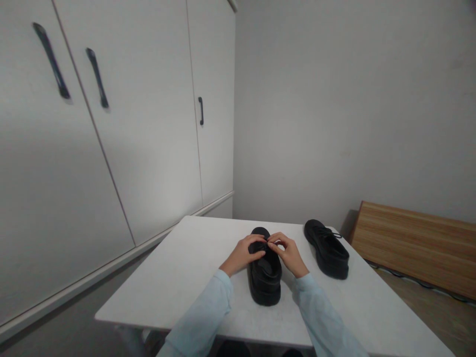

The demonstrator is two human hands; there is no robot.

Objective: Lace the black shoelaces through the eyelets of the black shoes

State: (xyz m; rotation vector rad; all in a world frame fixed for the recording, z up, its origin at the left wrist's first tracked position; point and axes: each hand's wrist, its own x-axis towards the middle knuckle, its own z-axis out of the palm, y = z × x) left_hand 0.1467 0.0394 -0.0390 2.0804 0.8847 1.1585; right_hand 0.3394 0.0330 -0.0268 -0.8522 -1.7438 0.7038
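Observation:
A black lace-up shoe (265, 292) sits upright on the white table in front of me, its heel toward me and its toe pointing away. My left hand (241, 255) reaches over the shoe from the left, fingers curled at the lacing and thumb lower by the opening. From the right, my right hand (290, 254) pinches at the same dark shoelace (267, 242) with thumb and index finger. The fingers partly cover the lace, so its exact shape there is hard to make out.
A second black shoe (332, 255) with its lace tied stands at the table's right edge. Beneath both is the white table (193, 272). White cupboards (156, 148) line the left, and a wood-grain board (412, 243) leans by the wall on the right.

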